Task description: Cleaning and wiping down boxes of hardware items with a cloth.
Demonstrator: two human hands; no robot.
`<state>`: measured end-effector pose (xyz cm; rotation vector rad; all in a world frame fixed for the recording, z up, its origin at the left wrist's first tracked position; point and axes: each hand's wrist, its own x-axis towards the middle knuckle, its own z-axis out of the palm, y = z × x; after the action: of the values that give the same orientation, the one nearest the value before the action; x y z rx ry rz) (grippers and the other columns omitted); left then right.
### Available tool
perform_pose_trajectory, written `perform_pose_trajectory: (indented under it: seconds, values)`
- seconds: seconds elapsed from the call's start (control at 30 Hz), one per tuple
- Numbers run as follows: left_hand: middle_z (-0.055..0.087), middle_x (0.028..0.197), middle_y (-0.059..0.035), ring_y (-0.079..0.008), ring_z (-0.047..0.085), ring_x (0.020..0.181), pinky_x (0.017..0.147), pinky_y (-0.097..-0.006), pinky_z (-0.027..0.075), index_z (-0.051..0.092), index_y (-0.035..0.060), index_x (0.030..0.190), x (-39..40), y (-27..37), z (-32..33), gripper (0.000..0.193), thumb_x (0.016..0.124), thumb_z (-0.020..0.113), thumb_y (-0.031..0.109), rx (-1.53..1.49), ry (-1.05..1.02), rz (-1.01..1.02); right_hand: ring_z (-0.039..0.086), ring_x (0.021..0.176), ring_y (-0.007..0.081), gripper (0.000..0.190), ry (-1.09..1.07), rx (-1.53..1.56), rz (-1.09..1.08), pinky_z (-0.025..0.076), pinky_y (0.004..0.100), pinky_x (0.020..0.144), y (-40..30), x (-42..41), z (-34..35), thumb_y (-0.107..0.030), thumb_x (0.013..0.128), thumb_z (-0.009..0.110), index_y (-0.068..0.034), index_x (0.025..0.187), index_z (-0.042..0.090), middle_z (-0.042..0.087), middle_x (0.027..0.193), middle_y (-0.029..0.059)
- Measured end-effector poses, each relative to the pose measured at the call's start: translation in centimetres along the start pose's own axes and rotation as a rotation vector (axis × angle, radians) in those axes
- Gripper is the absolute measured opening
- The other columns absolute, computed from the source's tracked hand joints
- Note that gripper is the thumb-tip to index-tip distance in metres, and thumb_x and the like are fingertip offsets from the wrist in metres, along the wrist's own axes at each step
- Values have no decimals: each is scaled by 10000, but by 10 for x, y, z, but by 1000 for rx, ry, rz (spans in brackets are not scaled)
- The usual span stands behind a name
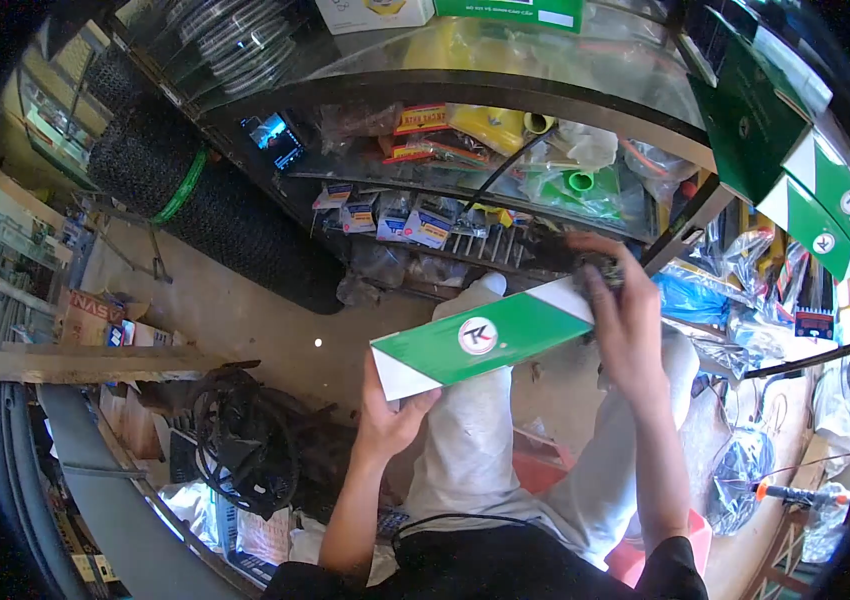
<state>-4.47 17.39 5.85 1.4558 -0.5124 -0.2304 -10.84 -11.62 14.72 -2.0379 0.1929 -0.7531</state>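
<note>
A long green and white cardboard box (pixel 481 337) with a round logo lies slanted above my knees. My left hand (pixel 395 412) grips its lower left end, thumb on the near edge. At the box's right end, my right hand (pixel 616 300) holds a dark bundled object (pixel 599 276), perhaps a brush or a rag, against the cardboard; its kind is not clear. The fingers partly cover that end of the box.
A glass display case (pixel 545 67) with bagged goods stands in front. Rolls of black mesh (pixel 200 195) are at the left. More green and white boxes (pixel 819 202) are stacked at the right. A black fan-like object (pixel 245 442) sits at lower left.
</note>
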Motion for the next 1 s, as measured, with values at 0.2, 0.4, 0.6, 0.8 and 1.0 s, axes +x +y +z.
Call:
perform_pose_trajectory:
  seconds: [0.2, 0.4, 0.6, 0.8, 1.0]
  values:
    - [588, 1299, -150, -240, 630, 1170, 970, -377, 525, 569, -7, 1306, -19, -8, 8, 566, 854, 876, 141, 378, 68, 225, 707, 1095, 402, 337, -49, -195, -143, 549, 416, 941, -26, 0, -22, 71, 880, 632, 11, 1210, 658, 722, 1149, 220]
    - [736, 1075, -151, -237, 720, 984, 867, -376, 559, 665, -43, 1168, -11, 4, 25, 461, 850, 889, 204, 308, 169, 17, 654, 873, 157, 238, 654, -219, -85, 520, 313, 807, -25, 23, -92, -121, 1069, 582, 52, 1187, 696, 749, 999, 143]
    - [734, 1068, -200, -330, 748, 928, 798, -408, 583, 585, -54, 1217, -7, 15, 51, 594, 769, 924, 139, 671, 161, 341, 634, 681, 336, 413, 106, -442, -202, 516, 438, 611, -72, -4, 16, -427, 911, 768, -41, 892, 623, 618, 773, 141]
    - [665, 1141, -226, -396, 686, 1017, 862, -467, 547, 501, -29, 1253, -12, 24, 58, 700, 729, 935, 135, 571, 172, 190, 602, 835, 333, 448, -203, -523, -384, 495, 431, 781, -78, -11, 6, -469, 871, 777, -53, 929, 621, 584, 840, 118]
    - [638, 1129, -216, -428, 654, 1007, 872, -493, 523, 508, -25, 1243, -8, 21, 65, 692, 719, 928, 145, 619, 153, 293, 521, 1276, 478, 533, 20, -188, 183, 363, 664, 1054, -27, 7, -3, -494, 918, 706, -33, 1182, 669, 613, 1271, 232]
